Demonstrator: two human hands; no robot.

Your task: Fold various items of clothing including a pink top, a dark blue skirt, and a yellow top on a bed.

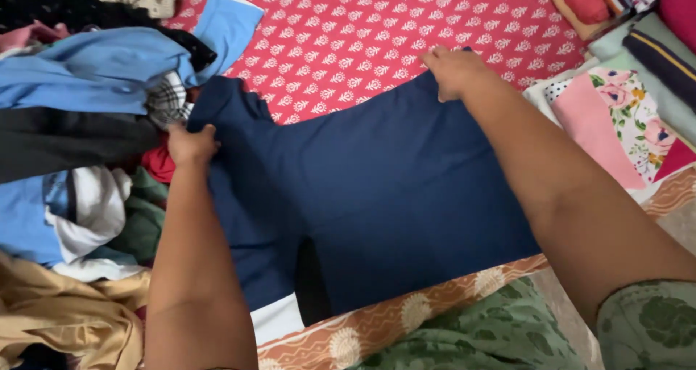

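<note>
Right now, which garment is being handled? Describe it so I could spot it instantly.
Find the red bedsheet with the white leaf print; the navy blue garment lies flat across its near edge. The left hand and right hand grip its far corners. Unlike the heaped clothes pile beside it, it is plain, dark and spread out.

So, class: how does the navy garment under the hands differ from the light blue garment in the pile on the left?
The navy garment is dark and spread flat on the red patterned sheet; the light blue garment is pale and lies crumpled on the heap. The left hand and right hand grip the navy one; neither touches the light blue one. Both are plain blue cloth.
</note>
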